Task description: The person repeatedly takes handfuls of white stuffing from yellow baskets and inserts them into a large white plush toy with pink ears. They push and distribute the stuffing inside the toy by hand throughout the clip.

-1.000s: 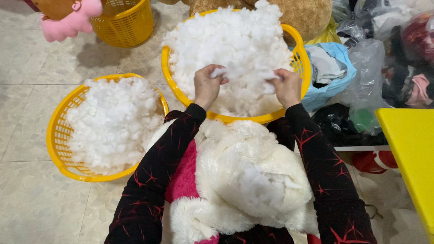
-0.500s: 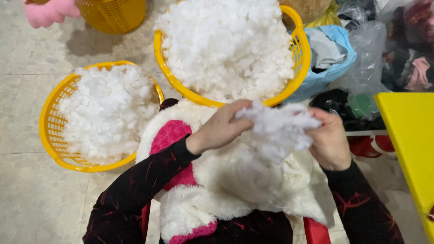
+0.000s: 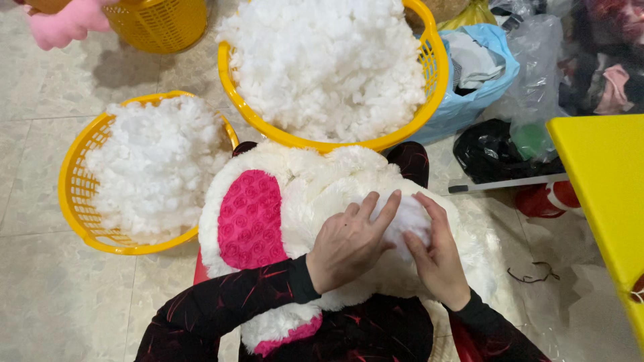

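Both hands pressed a wad of white stuffing (image 3: pixel 409 218) into a white plush toy (image 3: pixel 322 181) lying across the person's lap at centre frame. Fingers of the left hand (image 3: pixel 349 245) lay flat and spread over the wad, while the right hand (image 3: pixel 436 258) cupped it from the right with fingers loosely curved, neither fist closed. The wad sat between the two hands, just above their fingertips, and the toy's long axis ran from lower left to upper right, its pink ear patch (image 3: pixel 249 218) left of the left hand. Half a second earlier the same hands had held a larger fluffy clump in the air above the toy; by this frame it had sunk mostly into the fur. Two yellow baskets of stuffing stood beyond: the large basket (image 3: pixel 429 94) at upper centre, the smaller basket (image 3: pixel 74 201) at left.
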